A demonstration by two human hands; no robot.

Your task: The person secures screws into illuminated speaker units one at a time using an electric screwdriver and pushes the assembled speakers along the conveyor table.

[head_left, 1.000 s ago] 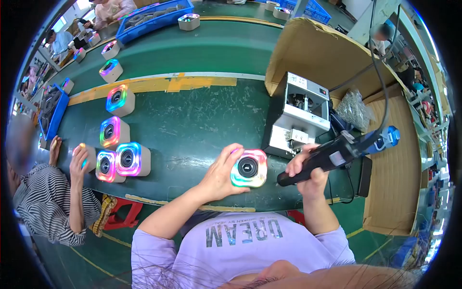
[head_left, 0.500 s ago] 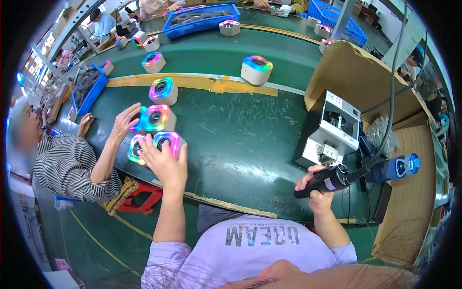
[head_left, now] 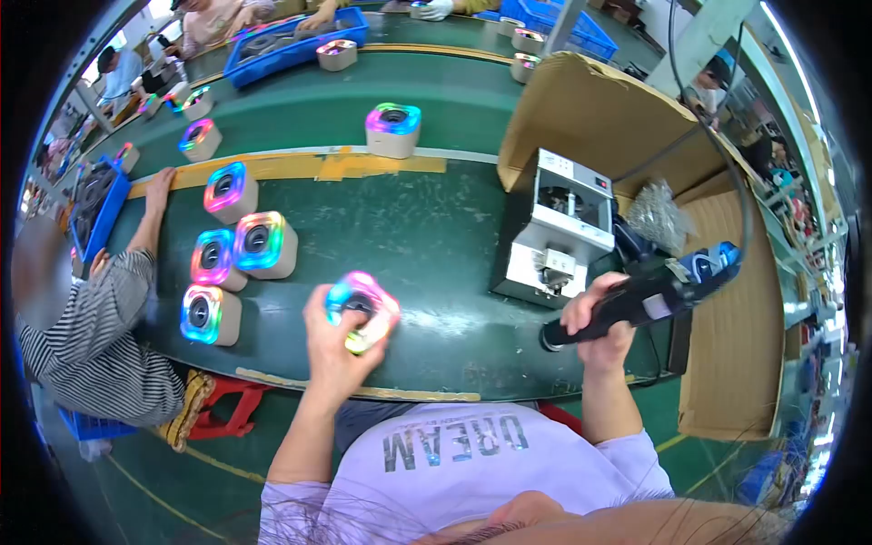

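Observation:
My left hand [head_left: 336, 352] is closed around the sides of a small cube speaker [head_left: 378, 304] whose rim glows in rainbow colours. It is held over the green workbench [head_left: 436, 236], in front of my body. In my right hand [head_left: 601, 329] is a black electric screwdriver [head_left: 649, 302], its dark tip pointing left and its cable running up to the right. Just beyond that hand stands a white-and-black screw feeder [head_left: 559, 232]. Several more glowing speakers stand grouped on the left, among them one large in view [head_left: 265, 245] and one nearest the bench edge [head_left: 211, 315].
A co-worker in a striped top [head_left: 95, 350] sits at the left, an arm resting on the bench. Behind the screw feeder rises a cardboard screen [head_left: 581, 113]. More speakers, such as one at the centre back [head_left: 393, 130], and a blue bin [head_left: 295, 56] are on the far belt.
My left hand has taken a speaker from the left group and brought it right, towards me. The screwdriver stays in my right hand. The co-worker's hand has left the speakers. My view has turned right.

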